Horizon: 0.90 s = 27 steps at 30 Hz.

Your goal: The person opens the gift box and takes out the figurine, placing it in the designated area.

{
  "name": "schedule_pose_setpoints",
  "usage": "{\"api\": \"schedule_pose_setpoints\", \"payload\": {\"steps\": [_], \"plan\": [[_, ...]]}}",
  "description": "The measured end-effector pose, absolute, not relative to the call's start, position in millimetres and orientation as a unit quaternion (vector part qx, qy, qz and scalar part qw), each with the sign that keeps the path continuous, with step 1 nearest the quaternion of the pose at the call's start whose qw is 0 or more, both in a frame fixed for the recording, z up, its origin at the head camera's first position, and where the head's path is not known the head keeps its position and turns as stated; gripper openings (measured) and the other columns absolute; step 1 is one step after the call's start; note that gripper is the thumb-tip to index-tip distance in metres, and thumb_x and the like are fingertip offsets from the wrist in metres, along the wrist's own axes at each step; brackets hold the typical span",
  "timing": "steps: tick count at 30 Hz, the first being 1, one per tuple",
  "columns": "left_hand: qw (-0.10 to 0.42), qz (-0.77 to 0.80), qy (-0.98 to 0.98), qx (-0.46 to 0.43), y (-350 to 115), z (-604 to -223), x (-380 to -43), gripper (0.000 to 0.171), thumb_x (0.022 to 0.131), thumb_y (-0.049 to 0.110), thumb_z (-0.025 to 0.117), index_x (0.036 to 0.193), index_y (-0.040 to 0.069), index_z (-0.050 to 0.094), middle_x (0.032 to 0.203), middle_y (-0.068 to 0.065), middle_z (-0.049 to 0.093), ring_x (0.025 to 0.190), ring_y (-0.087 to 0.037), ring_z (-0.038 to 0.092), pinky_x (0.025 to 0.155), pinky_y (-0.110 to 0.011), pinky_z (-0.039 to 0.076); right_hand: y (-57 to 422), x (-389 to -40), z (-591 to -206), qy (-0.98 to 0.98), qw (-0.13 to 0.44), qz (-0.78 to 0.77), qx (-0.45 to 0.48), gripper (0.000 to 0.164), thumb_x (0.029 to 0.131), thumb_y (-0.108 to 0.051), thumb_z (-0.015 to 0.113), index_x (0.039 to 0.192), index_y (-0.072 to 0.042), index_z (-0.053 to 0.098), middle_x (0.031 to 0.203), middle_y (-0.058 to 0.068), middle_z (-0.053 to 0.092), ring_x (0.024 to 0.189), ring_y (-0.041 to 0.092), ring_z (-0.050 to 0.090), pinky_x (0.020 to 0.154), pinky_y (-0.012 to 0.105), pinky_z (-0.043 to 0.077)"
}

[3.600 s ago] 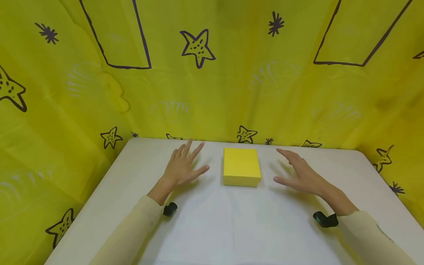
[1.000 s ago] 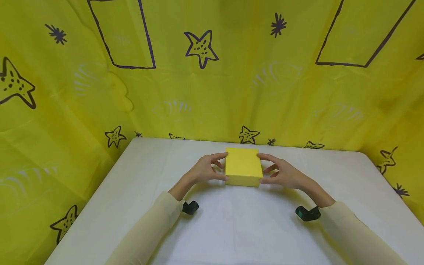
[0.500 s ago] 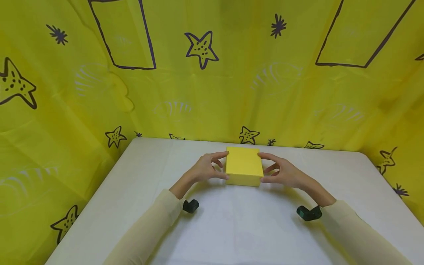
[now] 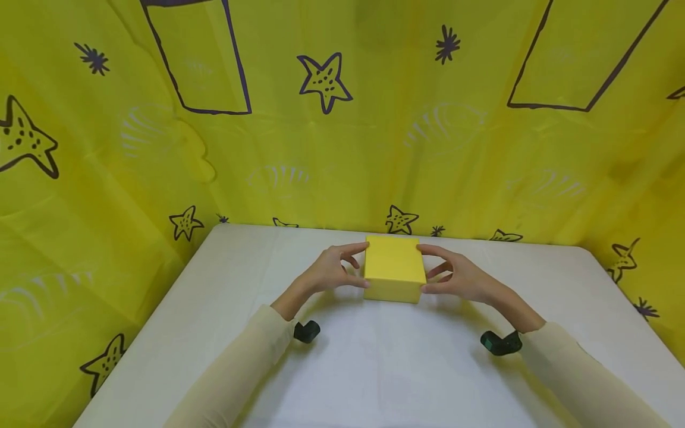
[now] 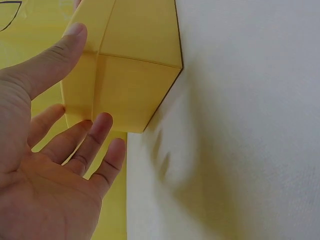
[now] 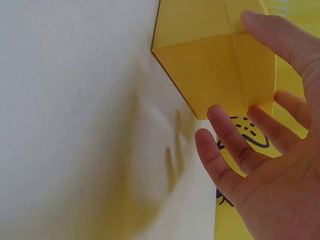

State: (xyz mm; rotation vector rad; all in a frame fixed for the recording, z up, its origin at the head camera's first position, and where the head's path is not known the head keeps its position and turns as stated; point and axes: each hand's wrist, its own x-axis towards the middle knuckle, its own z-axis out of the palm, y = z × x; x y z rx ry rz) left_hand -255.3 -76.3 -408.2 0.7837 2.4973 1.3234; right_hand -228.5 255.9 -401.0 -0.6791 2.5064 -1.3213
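Note:
A yellow lidded box stands near the far side of the white table, between the two hands. My left hand holds the left side of its lid, thumb at the near corner and forefinger at the far one. On the opposite side, my right hand grips the lid the same way. In both wrist views a seam runs between the lid and the box's lower part, which sits on the table. The other fingers of each hand are spread below, beside the box wall.
A yellow curtain printed with starfish and shells hangs behind the white table and along its sides. Dark wrist cameras sit under both wrists. Shadows of the hands fall on the tabletop.
Both hands came in from either side and took hold of the lid. Over the last second the lid has risen slightly, and the front face now looks taller.

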Motion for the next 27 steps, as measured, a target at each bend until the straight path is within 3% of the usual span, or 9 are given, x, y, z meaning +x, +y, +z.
{"api": "schedule_pose_setpoints", "payload": {"steps": [7,13,18,22,27], "plan": [[0.091,0.439,0.85,0.276,-76,-397,-255,0.088,0.079,0.027,0.092,0.155,0.02,0.048,0.148,0.003,0.057,0.11,-0.019,0.063,0.074,-0.03,0.055,257,-228,-388,0.859,0.11,-0.44,-0.237,0.09,0.087,-0.023,0.085,0.16,-0.011,0.035,0.164,0.016,0.032,0.116,0.032,0.065,0.089,0.033,0.06],[0.077,0.425,0.857,0.282,-77,-384,-255,0.089,0.079,0.028,0.092,0.155,0.021,0.047,0.141,0.001,0.062,0.109,-0.015,0.063,0.08,-0.031,0.056,256,-227,-372,0.861,0.105,-0.439,-0.235,0.089,0.086,-0.02,0.086,0.159,-0.011,0.036,0.163,0.016,0.032,0.117,0.034,0.064,0.085,0.03,0.061],[0.083,0.432,0.854,0.278,-78,-376,-254,0.089,0.079,0.028,0.091,0.156,0.022,0.046,0.133,-0.002,0.066,0.108,-0.017,0.065,0.084,-0.031,0.057,256,-228,-367,0.862,0.094,-0.436,-0.241,0.089,0.085,-0.021,0.087,0.158,-0.011,0.038,0.163,0.014,0.033,0.117,0.033,0.065,0.089,0.037,0.06],[0.107,0.464,0.835,0.275,-79,-375,-254,0.087,0.083,0.026,0.089,0.157,0.022,0.044,0.143,-0.001,0.061,0.102,-0.017,0.07,0.085,-0.032,0.059,258,-229,-368,0.862,0.088,-0.434,-0.248,0.089,0.085,-0.022,0.087,0.159,-0.012,0.037,0.164,0.014,0.033,0.116,0.032,0.065,0.092,0.041,0.059],[0.124,0.492,0.817,0.274,-77,-372,-256,0.074,0.093,0.026,0.08,0.157,0.016,0.043,0.157,0.003,0.047,0.11,-0.013,0.069,0.093,-0.033,0.057,257,-230,-365,0.86,0.091,-0.44,-0.241,0.096,0.085,-0.02,0.087,0.161,-0.011,0.03,0.162,0.016,0.033,0.117,0.032,0.065,0.092,0.042,0.059]]}}
